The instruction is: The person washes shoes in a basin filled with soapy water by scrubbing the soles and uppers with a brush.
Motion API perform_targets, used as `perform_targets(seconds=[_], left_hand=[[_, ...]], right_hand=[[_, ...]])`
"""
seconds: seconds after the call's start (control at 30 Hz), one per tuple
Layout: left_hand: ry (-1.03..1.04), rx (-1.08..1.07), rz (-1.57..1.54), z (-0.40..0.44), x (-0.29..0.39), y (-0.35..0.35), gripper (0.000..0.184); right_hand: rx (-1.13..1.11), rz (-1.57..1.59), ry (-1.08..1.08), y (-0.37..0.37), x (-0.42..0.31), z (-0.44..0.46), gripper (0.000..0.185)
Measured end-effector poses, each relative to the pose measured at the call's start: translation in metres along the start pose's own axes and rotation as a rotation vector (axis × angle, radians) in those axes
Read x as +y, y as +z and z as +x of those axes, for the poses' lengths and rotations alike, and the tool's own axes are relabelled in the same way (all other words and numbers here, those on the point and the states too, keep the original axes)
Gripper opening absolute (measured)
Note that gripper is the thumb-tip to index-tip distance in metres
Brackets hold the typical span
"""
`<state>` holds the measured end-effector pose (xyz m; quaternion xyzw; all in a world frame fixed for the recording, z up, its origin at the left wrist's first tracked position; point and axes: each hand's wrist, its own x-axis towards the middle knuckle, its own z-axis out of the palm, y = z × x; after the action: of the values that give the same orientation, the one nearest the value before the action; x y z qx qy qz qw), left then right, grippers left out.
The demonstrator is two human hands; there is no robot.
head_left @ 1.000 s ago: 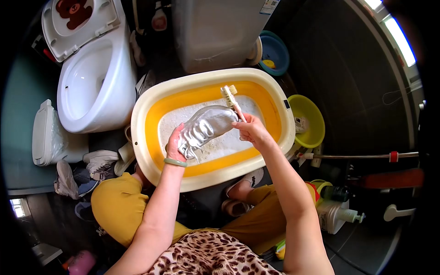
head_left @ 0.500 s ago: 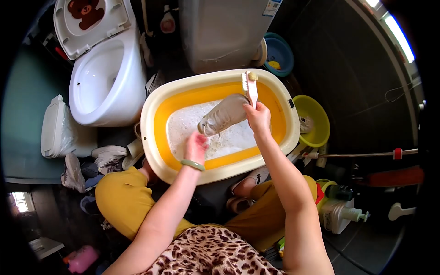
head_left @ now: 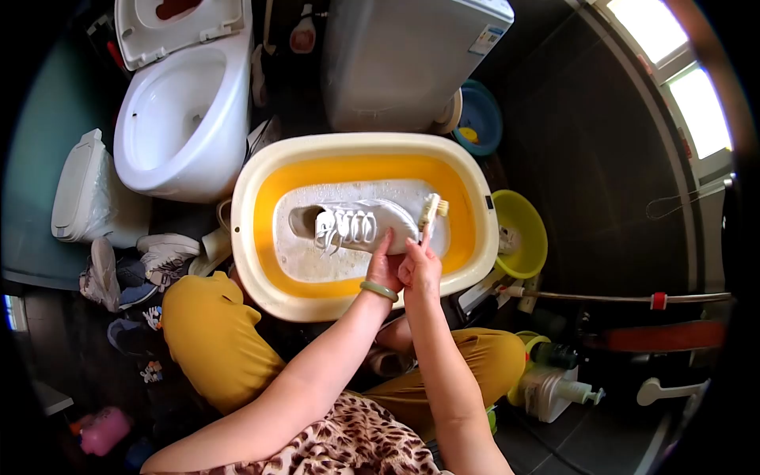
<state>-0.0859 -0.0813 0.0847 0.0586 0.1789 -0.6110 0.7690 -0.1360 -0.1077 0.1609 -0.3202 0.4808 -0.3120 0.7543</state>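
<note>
A pale lace-up sneaker (head_left: 360, 226) lies on its way across the foamy water, its toe to the right and its opening to the left. My left hand (head_left: 385, 265), with a green bangle at the wrist, grips the sneaker's near side close to the toe. In my right hand (head_left: 423, 269) is a scrub brush (head_left: 433, 207), its bristled head up beside the toe and its handle mostly covered by my fingers. Both hands touch or nearly touch. Around them is a cream and yellow basin (head_left: 257, 261) holding sudsy water.
Behind the basin stand a toilet (head_left: 178, 119) and a grey appliance (head_left: 396, 71). A yellow-green bowl (head_left: 530, 237) is at the right, with a blue basin (head_left: 483, 119) beyond it. Several shoes (head_left: 166, 257) lie at the left near a white bin (head_left: 87, 190). A pump bottle (head_left: 554, 392) stands front right.
The sneaker has turned so its toe points right and its laces face up. My left hand has moved right onto it. My right hand and the brush have come down and nearer.
</note>
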Motion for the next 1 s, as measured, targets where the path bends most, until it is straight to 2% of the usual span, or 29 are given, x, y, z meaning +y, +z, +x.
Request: perform_targets(seconds=[0.07,0.1,0.17,0.23,0.3,0.33,0.37,0.43,0.5,0.53,0.57,0.63,0.67,0.7,0.73,0.77,0.83,0.87,0.9,0.93,0.97,1.0], left_hand=[[0.052,0.044,0.072,-0.004,0.013,-0.011,0.040],[0.078,0.067,0.108,-0.006,0.020,-0.016,0.038],[0.144,0.203,-0.069,-0.002,0.036,-0.019,0.025],[0.173,0.265,-0.166,0.000,0.047,-0.020,0.015],[0.167,0.366,-0.251,0.006,0.048,-0.033,0.019],[0.161,0.400,-0.285,0.010,0.047,-0.045,0.020],[0.040,0.144,-0.310,0.022,0.047,-0.081,0.021],[-0.080,-0.113,-0.343,0.019,0.044,-0.079,0.023],[0.059,0.353,-0.324,-0.007,0.042,-0.006,0.025],[0.115,0.511,-0.306,-0.001,0.040,-0.004,0.024],[0.144,0.428,-0.321,0.010,0.036,-0.024,0.025],[0.117,0.401,-0.444,0.005,0.035,-0.014,0.025],[0.113,0.398,-0.449,0.007,0.039,-0.012,0.025],[0.102,0.393,-0.485,0.014,0.045,-0.014,0.026],[0.096,0.388,-0.530,0.018,0.047,-0.015,0.027],[0.127,0.387,-0.414,0.007,0.050,0.009,0.027],[0.010,0.284,-0.512,0.003,0.056,0.011,0.027],[0.039,0.318,-0.382,0.014,0.051,-0.011,0.026],[0.058,0.198,-0.405,0.022,0.045,-0.028,0.025],[0.100,0.303,-0.334,0.011,0.050,-0.003,0.026],[0.138,0.406,-0.264,0.002,0.053,0.022,0.026],[0.095,0.303,-0.435,0.019,0.054,-0.007,0.026]], right_hand=[[-0.016,-0.067,0.049,-0.013,0.014,-0.004,0.011],[0.024,-0.153,0.002,-0.016,0.017,-0.007,0.012],[0.085,-0.276,-0.096,-0.028,0.024,-0.013,0.015],[0.070,-0.389,-0.219,-0.033,0.030,-0.026,0.027],[0.069,-0.518,-0.337,-0.029,0.037,-0.045,0.044],[0.004,-0.628,-0.307,-0.029,0.041,-0.055,0.053],[-0.030,-0.753,-0.362,-0.024,0.044,-0.061,0.051],[-0.055,-0.956,-0.499,-0.016,0.049,-0.061,0.045],[-0.027,-1.117,-0.656,-0.011,0.050,-0.048,0.039],[0.020,-1.066,-0.509,-0.006,0.043,-0.030,0.038],[0.070,-1.013,-0.361,-0.001,0.036,-0.011,0.037],[0.013,-1.135,-0.498,0.015,0.018,0.012,0.036],[0.023,-1.203,-0.397,0.019,0.012,0.006,0.037],[0.022,-1.214,-0.402,0.022,0.012,-0.008,0.037],[0.044,-1.065,-0.332,0.020,0.020,-0.030,0.037],[0.022,-1.017,-0.357,0.011,0.030,-0.044,0.037],[-0.040,-0.995,-0.440,-0.004,0.043,-0.063,0.037],[-0.105,-1.078,-0.576,-0.007,0.041,-0.054,0.037],[-0.151,-1.157,-0.744,-0.009,0.041,-0.038,0.037],[-0.159,-1.203,-0.819,0.002,0.035,-0.027,0.037],[-0.136,-1.226,-0.730,0.011,0.027,-0.019,0.036],[-0.112,-1.250,-0.641,0.025,0.017,-0.013,0.035]])
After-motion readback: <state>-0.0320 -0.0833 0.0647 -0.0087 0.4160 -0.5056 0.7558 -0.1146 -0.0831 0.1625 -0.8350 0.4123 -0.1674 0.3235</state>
